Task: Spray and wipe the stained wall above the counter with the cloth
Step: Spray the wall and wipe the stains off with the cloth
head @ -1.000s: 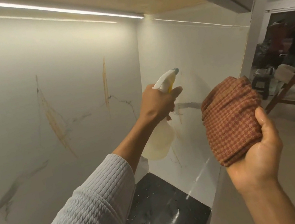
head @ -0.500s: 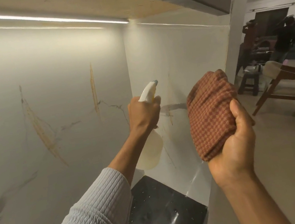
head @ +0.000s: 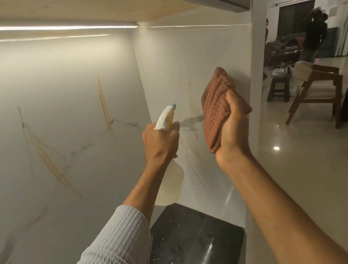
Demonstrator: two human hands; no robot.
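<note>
A white wall (head: 202, 58) rises above the black counter (head: 194, 248) and carries yellow-brown streaks (head: 194, 128) and grey smears. My left hand (head: 161, 143) grips a pale spray bottle (head: 172, 185) by its white trigger head, nozzle aimed at the end wall. My right hand (head: 234, 126) holds a bunched red-brown checked cloth (head: 216, 104), whose top presses against the end wall to the right of the streaks. More long yellow stains (head: 45, 153) mark the wall on the left.
An upper cabinet with a light strip (head: 40, 27) hangs close overhead. Water droplets lie on the counter. To the right, past a white post (head: 257, 71), an open room holds a wooden chair (head: 320, 89), a stool (head: 279, 88) and people standing.
My right hand has carried the cloth forward and up until it meets the end wall. The spray bottle in my left hand has stayed raised near the same spot.
</note>
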